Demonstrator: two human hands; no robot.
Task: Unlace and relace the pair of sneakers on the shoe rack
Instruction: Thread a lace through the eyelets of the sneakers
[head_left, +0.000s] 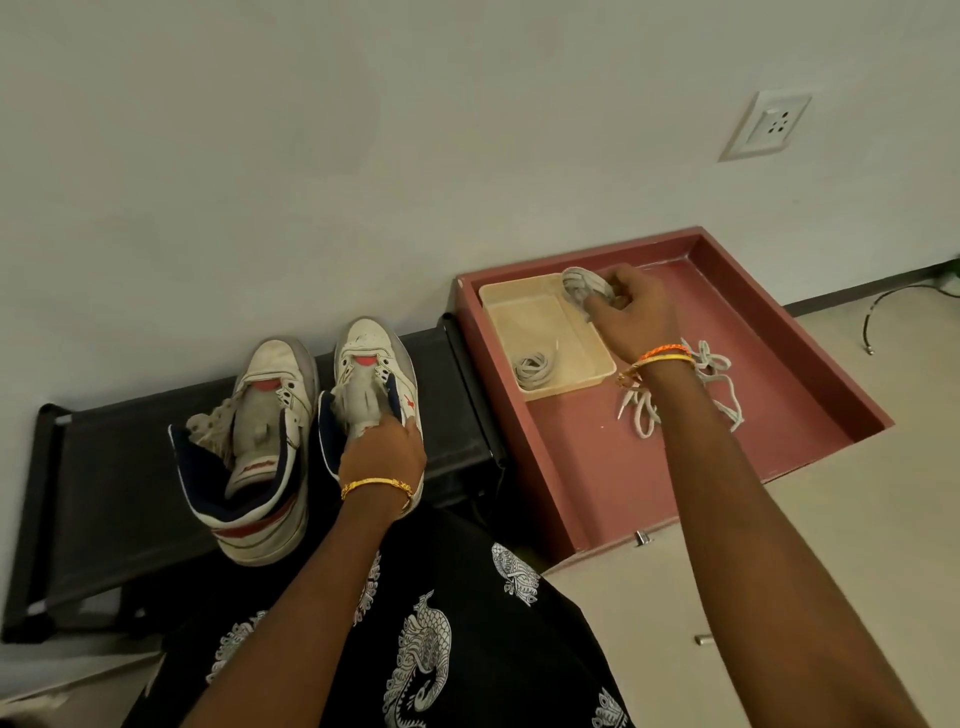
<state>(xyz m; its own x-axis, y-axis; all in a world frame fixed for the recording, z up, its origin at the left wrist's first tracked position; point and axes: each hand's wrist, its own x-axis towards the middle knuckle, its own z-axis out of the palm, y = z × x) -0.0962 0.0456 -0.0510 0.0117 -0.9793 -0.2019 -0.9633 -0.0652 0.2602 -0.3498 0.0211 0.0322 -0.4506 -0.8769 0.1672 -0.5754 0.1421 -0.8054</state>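
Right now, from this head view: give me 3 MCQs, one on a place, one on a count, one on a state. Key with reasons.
1. Where does the coiled lace lie?
A. In the cream tray
B. On the black rack
C. Inside a sneaker

2. How many sneakers stand on the black shoe rack?
A. One
B. Two
C. Three

3. What is the right hand doing?
A. Hanging idle
B. Pressing flat on the wall
C. Gripping a lace bundle

Key:
1 A, the coil sits in the near corner of the cream tray, which sits in the red box.
2 B, the left sneaker and the right sneaker stand side by side.
3 C, its fingers curl round the bundle over the tray's far corner; the left hand holds the right sneaker's tongue.
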